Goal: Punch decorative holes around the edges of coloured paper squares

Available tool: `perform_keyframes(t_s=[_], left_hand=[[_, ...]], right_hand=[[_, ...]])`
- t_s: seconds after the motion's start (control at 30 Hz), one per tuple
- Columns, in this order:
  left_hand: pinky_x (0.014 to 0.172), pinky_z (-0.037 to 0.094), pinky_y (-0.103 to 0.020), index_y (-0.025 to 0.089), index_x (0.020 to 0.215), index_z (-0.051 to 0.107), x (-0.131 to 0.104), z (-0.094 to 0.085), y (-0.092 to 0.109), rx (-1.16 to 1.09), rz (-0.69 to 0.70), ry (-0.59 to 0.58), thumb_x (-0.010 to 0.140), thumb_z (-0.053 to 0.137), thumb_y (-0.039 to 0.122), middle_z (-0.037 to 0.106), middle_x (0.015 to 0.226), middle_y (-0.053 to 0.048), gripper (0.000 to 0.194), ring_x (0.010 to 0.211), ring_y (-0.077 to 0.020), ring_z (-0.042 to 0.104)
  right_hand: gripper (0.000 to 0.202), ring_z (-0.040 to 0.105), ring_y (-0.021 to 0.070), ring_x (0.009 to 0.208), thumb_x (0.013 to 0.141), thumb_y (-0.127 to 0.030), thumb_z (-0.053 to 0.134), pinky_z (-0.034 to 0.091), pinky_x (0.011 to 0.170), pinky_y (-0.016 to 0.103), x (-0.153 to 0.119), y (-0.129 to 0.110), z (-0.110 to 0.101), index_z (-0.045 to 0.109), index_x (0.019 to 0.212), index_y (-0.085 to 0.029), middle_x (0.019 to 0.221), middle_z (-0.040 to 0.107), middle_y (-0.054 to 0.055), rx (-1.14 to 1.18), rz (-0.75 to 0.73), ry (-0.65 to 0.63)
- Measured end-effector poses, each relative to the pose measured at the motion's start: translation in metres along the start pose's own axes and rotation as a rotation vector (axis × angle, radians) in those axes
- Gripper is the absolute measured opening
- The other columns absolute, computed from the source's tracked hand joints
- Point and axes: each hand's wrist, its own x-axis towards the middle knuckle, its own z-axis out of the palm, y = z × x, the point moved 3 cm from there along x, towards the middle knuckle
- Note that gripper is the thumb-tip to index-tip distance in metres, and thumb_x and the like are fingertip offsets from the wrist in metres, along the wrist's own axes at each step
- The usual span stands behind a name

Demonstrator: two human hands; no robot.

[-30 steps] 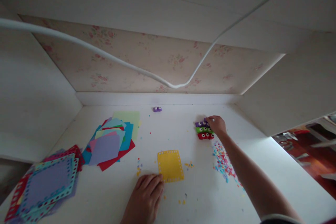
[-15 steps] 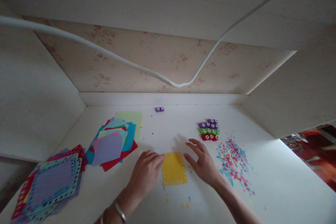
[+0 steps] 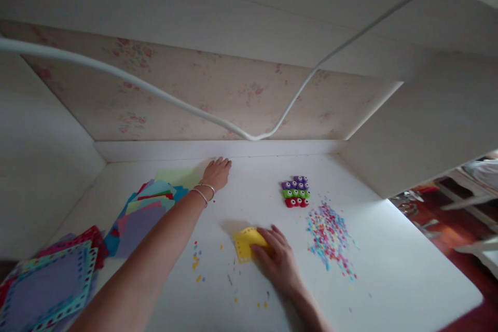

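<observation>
My left hand (image 3: 217, 172) reaches far across the white table to the back edge. Its fingers are curled down over the spot of two small purple craft punches, which it almost wholly covers. Close to me, my right hand (image 3: 277, 255) pinches a yellow paper square (image 3: 244, 245) between thumb and fingers. The square is tilted a little off the table, casts a shadow, and has small holes along its edges. Right of centre, purple, green and red craft punches (image 3: 296, 193) with white round tops stand together in rows.
Colourful punched-out paper bits (image 3: 330, 236) lie heaped at the right. On the left are a stack of plain coloured papers (image 3: 142, 223) and a pile of hole-edged sheets (image 3: 52, 285). A white cable (image 3: 252, 137) hangs across the view. Loose yellow bits (image 3: 195, 262) lie near the front.
My left hand has left the yellow paper and stretched to the back, over the purple punches. My right hand has moved onto the paper and lifted it slightly. The view has shifted right.
</observation>
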Motion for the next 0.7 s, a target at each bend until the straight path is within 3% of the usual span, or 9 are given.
perform_keyframes(t_s=[0.1, 0.17, 0.33, 0.47, 0.57, 0.7], left_hand=[[0.096, 0.05, -0.05, 0.018, 0.125, 0.058, -0.001, 0.001, 0.006, 0.024, 0.031, -0.028, 0.095, 0.061, 0.033, 0.058, 0.13, -0.01, 0.034, 0.114, -0.0263, 0.059], [0.093, 0.052, -0.047, 0.018, 0.123, 0.059, -0.003, -0.002, 0.012, 0.031, 0.047, -0.055, 0.095, 0.061, 0.034, 0.06, 0.128, -0.01, 0.032, 0.11, -0.0248, 0.061], [0.097, 0.048, -0.047, 0.014, 0.108, 0.065, -0.023, -0.008, 0.029, 0.002, 0.07, -0.117, 0.095, 0.059, 0.023, 0.065, 0.115, -0.011, 0.017, 0.109, -0.0254, 0.061], [0.091, 0.048, -0.041, 0.014, 0.096, 0.066, -0.06, -0.007, 0.04, -0.067, 0.039, -0.131, 0.092, 0.05, 0.009, 0.066, 0.106, -0.016, 0.017, 0.106, -0.0273, 0.063], [0.082, 0.051, -0.035, 0.02, 0.098, 0.064, -0.097, -0.007, 0.046, -0.151, -0.006, -0.14, 0.093, 0.051, 0.013, 0.069, 0.095, -0.009, 0.016, 0.093, -0.0236, 0.067], [0.082, 0.052, -0.029, 0.023, 0.104, 0.061, -0.15, -0.008, 0.052, -0.297, -0.079, -0.097, 0.092, 0.056, 0.017, 0.072, 0.098, -0.003, 0.014, 0.093, -0.0197, 0.069]], right_hand=[[0.054, 0.07, 0.0269, 0.101, 0.087, -0.045, 0.066, 0.059, 0.089, 0.044, -0.004, 0.012, -0.001, 0.057, 0.136, -0.022, 0.117, 0.072, 0.01, 0.184, 0.232, 0.11], [0.066, 0.072, 0.0254, 0.092, 0.085, -0.049, 0.067, 0.062, 0.079, 0.039, -0.006, 0.015, 0.0, 0.051, 0.141, -0.019, 0.114, 0.073, 0.011, 0.276, 0.332, 0.154], [0.056, 0.071, 0.0268, 0.095, 0.085, -0.056, 0.064, 0.062, 0.08, 0.04, -0.007, 0.011, -0.004, 0.064, 0.127, -0.019, 0.117, 0.072, 0.012, 0.343, 0.374, 0.259], [0.043, 0.071, 0.0286, 0.097, 0.085, -0.055, 0.064, 0.062, 0.08, 0.041, -0.012, 0.007, -0.01, 0.072, 0.11, -0.021, 0.113, 0.073, 0.012, 0.324, 0.371, 0.309], [0.037, 0.07, 0.0294, 0.102, 0.086, -0.053, 0.063, 0.062, 0.082, 0.041, -0.018, 0.005, -0.008, 0.073, 0.106, -0.023, 0.114, 0.072, 0.012, 0.311, 0.329, 0.298], [0.038, 0.07, 0.0295, 0.102, 0.087, -0.052, 0.063, 0.061, 0.085, 0.044, -0.023, -0.003, 0.0, 0.07, 0.112, -0.024, 0.117, 0.072, 0.011, 0.401, 0.35, 0.247]])
